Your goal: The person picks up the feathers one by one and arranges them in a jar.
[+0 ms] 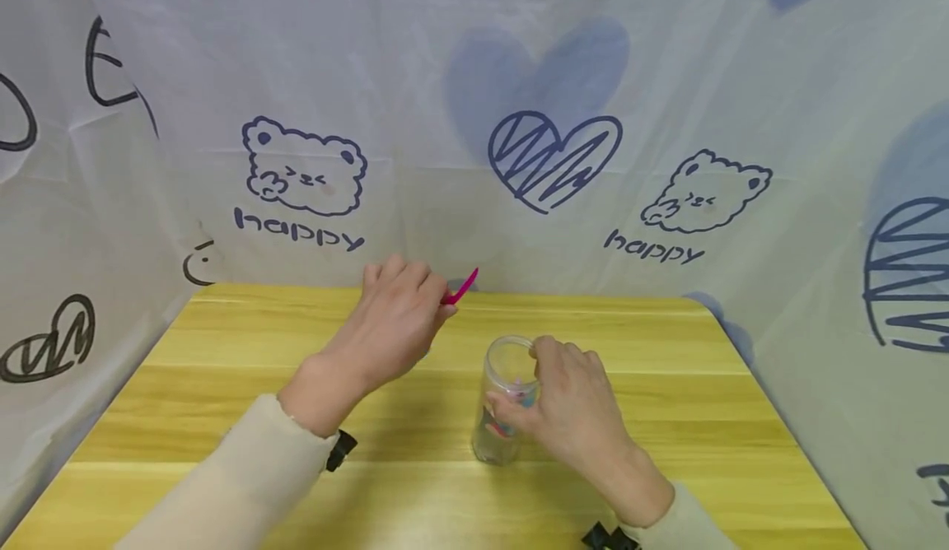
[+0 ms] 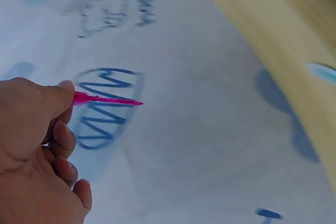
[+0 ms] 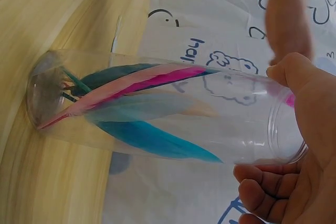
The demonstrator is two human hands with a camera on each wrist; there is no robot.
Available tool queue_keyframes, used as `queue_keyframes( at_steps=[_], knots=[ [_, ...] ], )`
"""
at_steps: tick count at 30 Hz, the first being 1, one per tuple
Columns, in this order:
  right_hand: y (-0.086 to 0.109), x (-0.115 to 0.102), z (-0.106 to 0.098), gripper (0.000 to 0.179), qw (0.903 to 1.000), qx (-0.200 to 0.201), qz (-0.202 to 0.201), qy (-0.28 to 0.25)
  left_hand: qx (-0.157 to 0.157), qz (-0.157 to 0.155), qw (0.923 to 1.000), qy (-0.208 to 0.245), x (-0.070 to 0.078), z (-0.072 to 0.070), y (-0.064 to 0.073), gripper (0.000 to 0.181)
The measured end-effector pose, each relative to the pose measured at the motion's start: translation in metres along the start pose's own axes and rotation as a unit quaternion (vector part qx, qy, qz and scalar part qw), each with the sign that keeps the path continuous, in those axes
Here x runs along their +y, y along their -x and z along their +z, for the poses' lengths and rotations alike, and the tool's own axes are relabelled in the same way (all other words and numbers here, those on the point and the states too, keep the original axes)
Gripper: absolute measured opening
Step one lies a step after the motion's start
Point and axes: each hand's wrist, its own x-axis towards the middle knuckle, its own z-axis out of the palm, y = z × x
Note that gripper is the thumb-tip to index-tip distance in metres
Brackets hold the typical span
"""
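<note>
My left hand (image 1: 393, 319) pinches a magenta feather (image 1: 465, 286) between thumb and forefinger, above the back of the table. In the left wrist view the feather's thin end (image 2: 118, 100) sticks out past the thumb. A clear, open-topped jar (image 1: 489, 445) stands upright on the table, its rim uncovered. My right hand (image 1: 582, 406) holds it near the rim, with the thumb on one side and the fingers on the other. Several feathers lean inside, among them a blue feather (image 3: 152, 139) and a pink feather (image 3: 126, 90).
The wooden table (image 1: 415, 492) ends against a pale cloth backdrop (image 1: 415, 81) printed with hearts and bears. A pale blue, thin thing (image 2: 323, 72) lies on the table, probably a feather; the left hand mostly hides it in the head view.
</note>
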Motion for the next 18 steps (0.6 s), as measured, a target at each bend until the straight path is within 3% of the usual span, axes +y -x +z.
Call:
queue_keyframes(
  at_steps=[5, 9, 14, 18],
  knots=[
    [0.000, 0.000, -0.001, 0.068, 1.0000, 0.001, -0.001, 0.001, 0.033, 0.036, 0.9974, 0.053, 0.026, -0.021, -0.014, 0.016],
    [0.001, 0.000, -0.001, 0.068, 0.9999, 0.008, -0.007, 0.001, 0.047, 0.054, 0.9933, 0.091, 0.043, -0.028, -0.023, 0.015],
    [0.001, 0.000, 0.000, 0.065, 0.9998, 0.015, -0.012, 0.000, 0.032, 0.058, 0.9873, 0.144, 0.057, -0.026, -0.032, 0.014],
    [0.001, -0.002, -0.001, 0.063, 0.9999, 0.007, -0.008, -0.003, -0.001, 0.057, 0.9877, 0.146, 0.061, -0.019, -0.032, 0.015]
  ],
)
